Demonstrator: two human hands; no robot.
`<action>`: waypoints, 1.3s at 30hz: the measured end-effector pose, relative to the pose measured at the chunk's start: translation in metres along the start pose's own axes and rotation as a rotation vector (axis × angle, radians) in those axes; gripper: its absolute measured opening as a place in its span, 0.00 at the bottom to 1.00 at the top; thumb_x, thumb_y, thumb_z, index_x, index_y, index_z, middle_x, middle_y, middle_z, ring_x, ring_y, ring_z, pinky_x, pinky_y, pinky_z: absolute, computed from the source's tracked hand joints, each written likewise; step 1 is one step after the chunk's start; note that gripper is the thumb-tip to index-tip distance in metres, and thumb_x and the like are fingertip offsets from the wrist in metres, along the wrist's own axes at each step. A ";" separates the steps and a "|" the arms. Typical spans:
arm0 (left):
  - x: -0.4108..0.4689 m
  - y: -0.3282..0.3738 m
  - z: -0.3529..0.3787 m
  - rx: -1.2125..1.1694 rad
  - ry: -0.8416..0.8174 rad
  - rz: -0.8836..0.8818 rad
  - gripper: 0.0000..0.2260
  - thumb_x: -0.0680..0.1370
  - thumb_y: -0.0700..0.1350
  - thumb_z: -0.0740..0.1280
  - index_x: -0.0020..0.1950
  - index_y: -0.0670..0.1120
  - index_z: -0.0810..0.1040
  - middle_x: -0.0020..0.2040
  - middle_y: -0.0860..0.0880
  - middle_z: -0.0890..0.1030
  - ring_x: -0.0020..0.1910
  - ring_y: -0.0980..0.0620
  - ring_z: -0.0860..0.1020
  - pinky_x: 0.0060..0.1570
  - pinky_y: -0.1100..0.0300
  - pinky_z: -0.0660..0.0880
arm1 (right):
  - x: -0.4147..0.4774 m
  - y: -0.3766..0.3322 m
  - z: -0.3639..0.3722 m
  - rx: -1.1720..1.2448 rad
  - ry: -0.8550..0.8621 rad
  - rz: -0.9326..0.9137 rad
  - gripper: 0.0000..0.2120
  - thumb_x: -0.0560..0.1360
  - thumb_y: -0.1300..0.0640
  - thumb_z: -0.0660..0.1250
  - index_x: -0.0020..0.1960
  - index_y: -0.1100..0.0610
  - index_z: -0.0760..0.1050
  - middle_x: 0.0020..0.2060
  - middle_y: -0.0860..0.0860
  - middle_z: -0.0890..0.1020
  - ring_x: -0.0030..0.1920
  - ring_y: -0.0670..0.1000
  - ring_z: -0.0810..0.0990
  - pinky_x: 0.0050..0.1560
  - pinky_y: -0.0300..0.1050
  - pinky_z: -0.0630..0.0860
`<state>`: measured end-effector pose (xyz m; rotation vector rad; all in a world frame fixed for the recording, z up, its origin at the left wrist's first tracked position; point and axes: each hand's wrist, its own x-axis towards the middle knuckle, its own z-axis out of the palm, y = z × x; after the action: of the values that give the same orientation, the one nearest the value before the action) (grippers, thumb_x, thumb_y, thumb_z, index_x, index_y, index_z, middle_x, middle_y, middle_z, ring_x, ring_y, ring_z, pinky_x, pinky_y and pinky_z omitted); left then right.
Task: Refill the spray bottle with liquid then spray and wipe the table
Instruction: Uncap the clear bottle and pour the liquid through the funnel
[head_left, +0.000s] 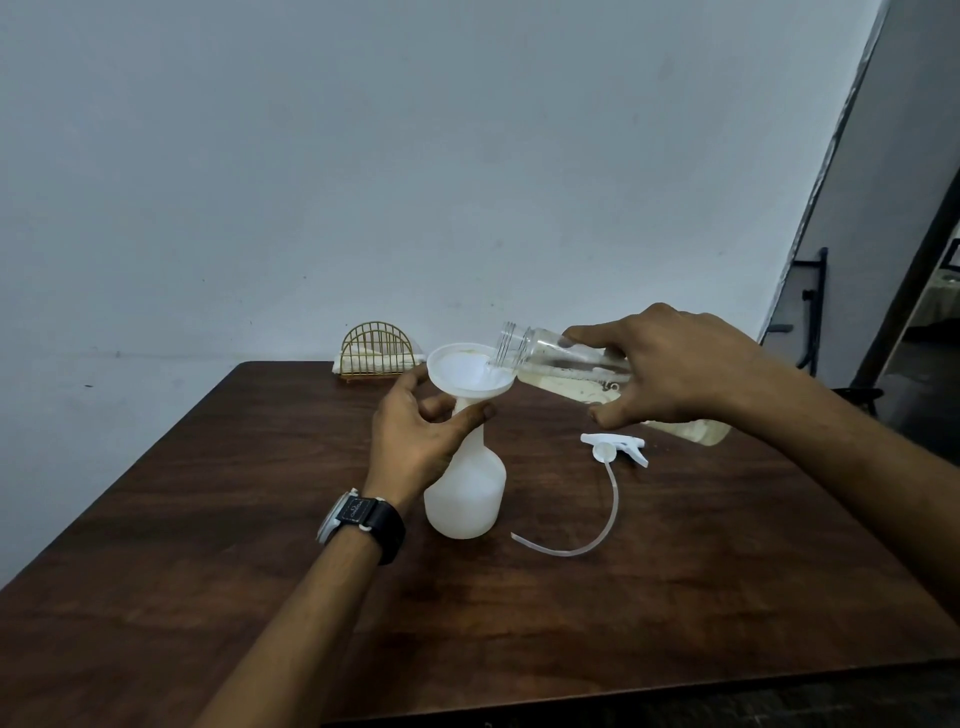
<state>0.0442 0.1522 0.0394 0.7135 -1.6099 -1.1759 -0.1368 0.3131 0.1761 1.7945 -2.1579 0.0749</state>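
While the left hand (421, 441) wraps its fingers (480, 413) around the neck of one white spray bottle (467, 493), standing mid-surface, one white funnel (470, 371) sits in its mouth. Right of it, the right hand (670, 369) grips one clear bottle (561, 364), tilted with its open mouth over the funnel rim; pale liquid lies inside. One spray head (615, 447) with its curved tube (597, 530) lies on the dark wooden surface (208, 519), near right of the bottle. One gold wire holder (376, 351) stands at the far edge, behind the funnel. One watch (363, 519) circles the left wrist.
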 end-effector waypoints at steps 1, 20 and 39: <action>0.000 0.000 0.000 -0.006 0.000 0.000 0.41 0.69 0.47 0.84 0.78 0.48 0.69 0.49 0.55 0.89 0.55 0.59 0.86 0.62 0.45 0.81 | 0.000 0.000 0.000 0.002 -0.003 0.002 0.39 0.67 0.39 0.74 0.76 0.34 0.66 0.46 0.40 0.77 0.47 0.46 0.73 0.41 0.44 0.70; 0.002 -0.004 0.000 -0.019 -0.005 -0.017 0.44 0.64 0.56 0.84 0.76 0.49 0.71 0.50 0.54 0.89 0.57 0.56 0.86 0.62 0.44 0.81 | 0.002 0.003 0.000 -0.018 0.003 -0.002 0.37 0.66 0.38 0.74 0.73 0.33 0.67 0.43 0.43 0.81 0.45 0.48 0.75 0.39 0.44 0.71; -0.001 0.000 0.002 -0.038 0.016 -0.013 0.38 0.68 0.46 0.84 0.75 0.47 0.72 0.49 0.53 0.89 0.54 0.58 0.86 0.60 0.46 0.82 | 0.002 0.003 -0.001 -0.017 -0.018 0.018 0.38 0.66 0.39 0.75 0.74 0.33 0.66 0.45 0.41 0.80 0.46 0.48 0.74 0.39 0.44 0.70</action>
<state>0.0427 0.1539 0.0391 0.7081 -1.5675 -1.2041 -0.1396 0.3119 0.1781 1.7737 -2.1806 0.0438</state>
